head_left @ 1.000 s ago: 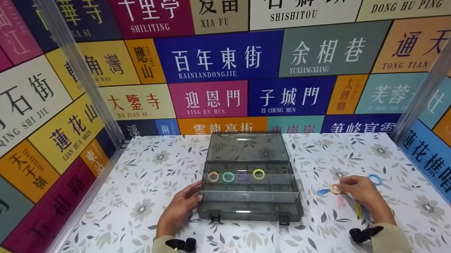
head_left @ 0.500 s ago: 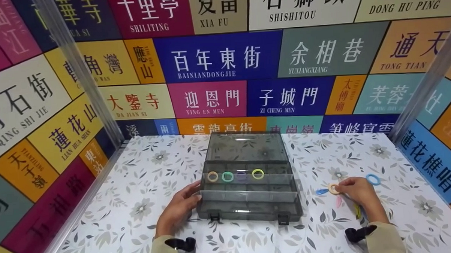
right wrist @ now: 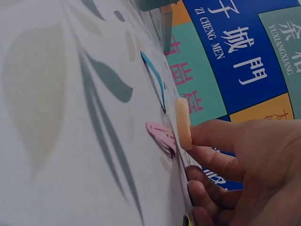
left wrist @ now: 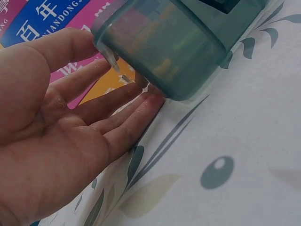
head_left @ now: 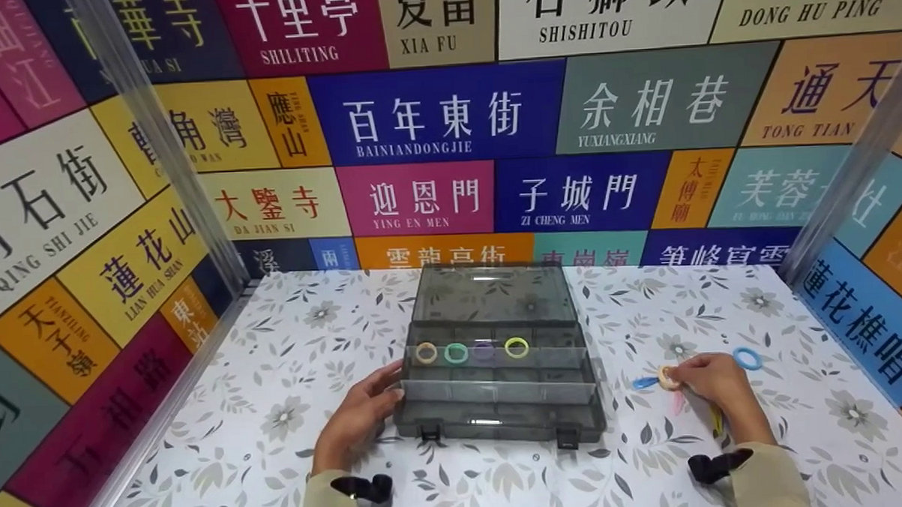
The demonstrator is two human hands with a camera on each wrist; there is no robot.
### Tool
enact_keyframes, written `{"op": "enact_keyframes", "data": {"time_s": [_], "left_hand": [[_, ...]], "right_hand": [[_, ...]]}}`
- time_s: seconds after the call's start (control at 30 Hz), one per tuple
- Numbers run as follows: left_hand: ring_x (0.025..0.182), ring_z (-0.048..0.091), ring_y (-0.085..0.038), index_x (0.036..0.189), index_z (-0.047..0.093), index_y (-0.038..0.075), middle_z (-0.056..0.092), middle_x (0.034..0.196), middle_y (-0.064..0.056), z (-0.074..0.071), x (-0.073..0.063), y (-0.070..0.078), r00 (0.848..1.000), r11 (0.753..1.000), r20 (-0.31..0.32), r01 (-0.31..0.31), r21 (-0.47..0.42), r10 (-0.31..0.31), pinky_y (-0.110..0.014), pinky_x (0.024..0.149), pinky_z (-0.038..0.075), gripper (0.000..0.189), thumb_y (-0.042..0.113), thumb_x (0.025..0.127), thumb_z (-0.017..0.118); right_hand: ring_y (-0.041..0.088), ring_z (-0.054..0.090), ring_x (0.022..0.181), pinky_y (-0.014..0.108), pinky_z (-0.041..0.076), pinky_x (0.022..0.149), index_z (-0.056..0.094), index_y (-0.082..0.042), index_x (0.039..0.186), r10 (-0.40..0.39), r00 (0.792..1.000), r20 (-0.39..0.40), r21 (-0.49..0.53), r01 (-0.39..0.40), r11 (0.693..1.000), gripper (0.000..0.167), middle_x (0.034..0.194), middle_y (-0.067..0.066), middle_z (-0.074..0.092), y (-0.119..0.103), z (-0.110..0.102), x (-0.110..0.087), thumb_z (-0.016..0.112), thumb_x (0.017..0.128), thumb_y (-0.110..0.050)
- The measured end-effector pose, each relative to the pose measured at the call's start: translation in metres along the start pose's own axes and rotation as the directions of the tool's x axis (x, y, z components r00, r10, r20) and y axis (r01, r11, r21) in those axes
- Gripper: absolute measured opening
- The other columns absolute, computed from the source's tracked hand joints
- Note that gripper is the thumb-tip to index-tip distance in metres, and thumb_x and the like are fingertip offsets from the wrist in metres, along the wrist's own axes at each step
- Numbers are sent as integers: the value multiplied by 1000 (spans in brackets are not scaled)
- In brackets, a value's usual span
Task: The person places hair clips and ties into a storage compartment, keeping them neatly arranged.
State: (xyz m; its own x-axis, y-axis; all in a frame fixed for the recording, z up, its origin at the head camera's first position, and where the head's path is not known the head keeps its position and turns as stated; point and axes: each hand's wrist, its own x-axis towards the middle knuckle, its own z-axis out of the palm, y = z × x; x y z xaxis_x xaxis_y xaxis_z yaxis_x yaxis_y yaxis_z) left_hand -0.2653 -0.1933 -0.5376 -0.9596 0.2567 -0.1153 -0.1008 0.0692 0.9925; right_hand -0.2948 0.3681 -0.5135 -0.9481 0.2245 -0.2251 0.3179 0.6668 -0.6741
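An open, see-through grey compartment box (head_left: 502,417) stands on the table. My left hand (head_left: 360,414) rests at its left side, fingers fairly straight; in the left wrist view, thumb and fingertips touch the box wall (left wrist: 164,52). To the right of the box, my right hand (head_left: 714,385) pinches a pale orange hair tie (right wrist: 183,123) between thumb and fingers, just above the table. Close by lie a blue hair clip (head_left: 645,383) and a pink hair clip (right wrist: 161,137). A yellow item (head_left: 717,421), partly hidden, sits under the right wrist.
Inside the box's upper row are an orange hair tie (head_left: 426,353), a green one (head_left: 456,353), a purple one (head_left: 484,351) and a yellow one (head_left: 516,348). A blue hair tie (head_left: 748,359) lies beyond my right hand. Printed panels (head_left: 439,115) wall the back and sides.
My right hand has shifted slightly left, and the orange hair tie it pinches has tilted a little more upright. The left hand and the box stay put.
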Motion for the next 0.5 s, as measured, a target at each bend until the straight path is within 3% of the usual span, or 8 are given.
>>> {"op": "enact_keyframes", "data": {"time_s": [0.27,0.5], "left_hand": [[141,45,-35,156,35,8,38,158,-23,0,1,-1,1000,1000,-2,-8,9,8,-50,117,38,62,16,99,60],[141,46,-34,155,38,12,40,158,-20,1,1,0,1000,1000,-16,13,-9,-13,-50,117,37,62,14,97,61]], "right_hand": [[21,51,77,32,43,62,69,0,109,-16,1000,21,62,15,998,48,118,22,61,-8,-3,-5,68,91,-44],[22,53,90,30,45,69,67,-3,114,-16,1000,14,64,15,998,49,111,13,62,-30,-1,-12,66,93,-47]]}}
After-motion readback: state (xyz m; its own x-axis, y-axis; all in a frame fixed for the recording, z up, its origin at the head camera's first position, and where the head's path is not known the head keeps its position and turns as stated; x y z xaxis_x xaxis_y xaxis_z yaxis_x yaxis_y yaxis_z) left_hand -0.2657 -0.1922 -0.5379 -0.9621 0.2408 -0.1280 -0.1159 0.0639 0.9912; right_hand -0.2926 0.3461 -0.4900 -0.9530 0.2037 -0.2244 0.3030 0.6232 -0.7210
